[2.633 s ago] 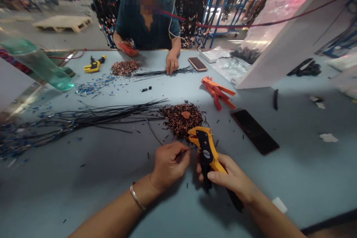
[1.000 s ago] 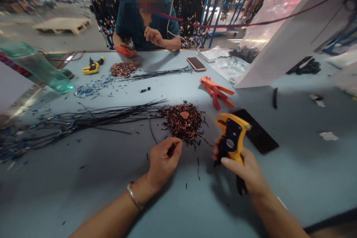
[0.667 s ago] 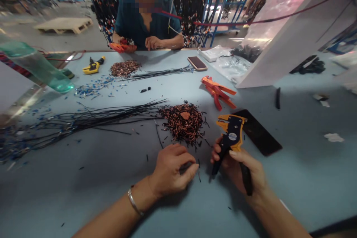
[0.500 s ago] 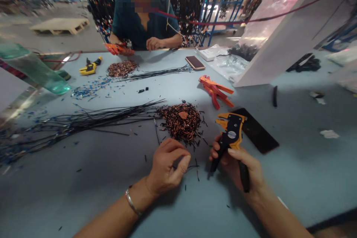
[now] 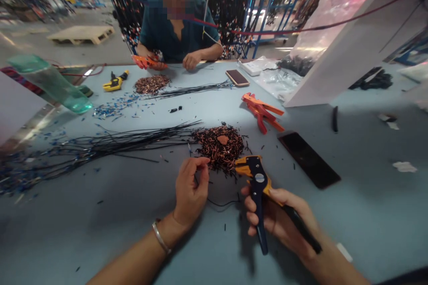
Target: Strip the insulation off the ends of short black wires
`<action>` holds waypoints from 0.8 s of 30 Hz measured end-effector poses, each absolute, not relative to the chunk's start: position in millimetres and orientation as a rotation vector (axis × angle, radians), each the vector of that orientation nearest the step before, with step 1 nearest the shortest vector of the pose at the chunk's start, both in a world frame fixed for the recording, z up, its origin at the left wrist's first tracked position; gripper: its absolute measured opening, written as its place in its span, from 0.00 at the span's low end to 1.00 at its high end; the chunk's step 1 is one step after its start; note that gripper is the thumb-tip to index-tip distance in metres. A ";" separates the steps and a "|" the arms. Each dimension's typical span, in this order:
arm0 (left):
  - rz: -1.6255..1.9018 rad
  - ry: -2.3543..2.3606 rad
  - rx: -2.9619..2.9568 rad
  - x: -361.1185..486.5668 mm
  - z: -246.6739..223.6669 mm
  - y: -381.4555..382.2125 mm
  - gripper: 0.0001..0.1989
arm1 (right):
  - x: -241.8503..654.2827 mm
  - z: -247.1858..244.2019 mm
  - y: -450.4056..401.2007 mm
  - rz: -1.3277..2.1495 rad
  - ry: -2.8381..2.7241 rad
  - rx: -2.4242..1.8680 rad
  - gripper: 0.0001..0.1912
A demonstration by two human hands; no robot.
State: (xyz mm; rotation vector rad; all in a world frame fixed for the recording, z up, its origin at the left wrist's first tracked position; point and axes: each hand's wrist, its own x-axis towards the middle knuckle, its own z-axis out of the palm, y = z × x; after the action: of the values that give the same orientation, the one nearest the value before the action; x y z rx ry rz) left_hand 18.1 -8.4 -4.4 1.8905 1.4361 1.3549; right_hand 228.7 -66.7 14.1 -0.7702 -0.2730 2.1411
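Observation:
In my right hand [image 5: 277, 220] is a wire stripper [image 5: 259, 182] with yellow jaws and dark blue and black handles. The handles are spread apart, and its jaws point left beside the pile of stripped wire bits [image 5: 217, 147]. My left hand [image 5: 191, 191] is closed in a pinch just in front of that pile. A thin black wire [image 5: 222, 205] runs out from behind it toward the right; its ends are hard to make out. A bundle of black wires [image 5: 133, 141] with blue tips lies to the left of the pile.
An orange-red plier tool [image 5: 262, 111] and a dark phone [image 5: 309, 158] lie to the right. Across the table [image 5: 140, 231], a co-worker [image 5: 177, 35] holds an orange tool. Around them are a second scrap pile [image 5: 152, 84], a yellow stripper [image 5: 115, 81] and a green bottle [image 5: 60, 84].
The wire stripper has moved left and down in my right hand, and its handles have spread wider. My left hand has shifted slightly left. The view has moved a little.

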 end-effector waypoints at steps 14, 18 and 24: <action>1.346 1.422 1.900 19.5 -6.3 -2.2 0.06 | 222.2 0.1 -50.0 2.132 -0.300 -0.706 0.17; 1.373 1.424 1.902 18.4 -6.6 -1.3 0.06 | 231.2 4.9 -54.7 2.114 -0.425 -0.568 0.19; 1.499 1.387 1.862 17.9 -3.6 -2.0 0.06 | 245.4 6.1 -48.9 1.910 -0.419 -0.548 0.18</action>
State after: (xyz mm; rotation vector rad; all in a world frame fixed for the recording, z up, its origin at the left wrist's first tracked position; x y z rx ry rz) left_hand 17.9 -2.0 -3.6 1.8623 1.3868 1.4991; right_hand 245.4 -48.9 6.1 -0.5485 -0.4193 1.9101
